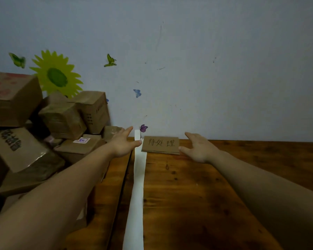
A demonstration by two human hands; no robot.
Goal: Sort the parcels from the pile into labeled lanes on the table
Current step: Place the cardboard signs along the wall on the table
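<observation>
Head view shows left hand (124,143) and right hand (201,148) spread empty, while stiff cardboard parcels (62,120) look light, best gripped on opposite sides.

Pale blue-grey wall (224,51) fills upper half. Yellow-green sunflower sticker (56,76) w/ dark green centre sits at L, lower petals hidden. Green butterfly (18,60) to its upper L, blurred; 2nd green butterfly (110,60) to its R. Blue butterfly (137,93) lower & further R. Purple butterfly (143,128) lowest, at wall's bottom edge. Thin dark streak (160,33) near top centre, small scuffs scattered around.
</observation>
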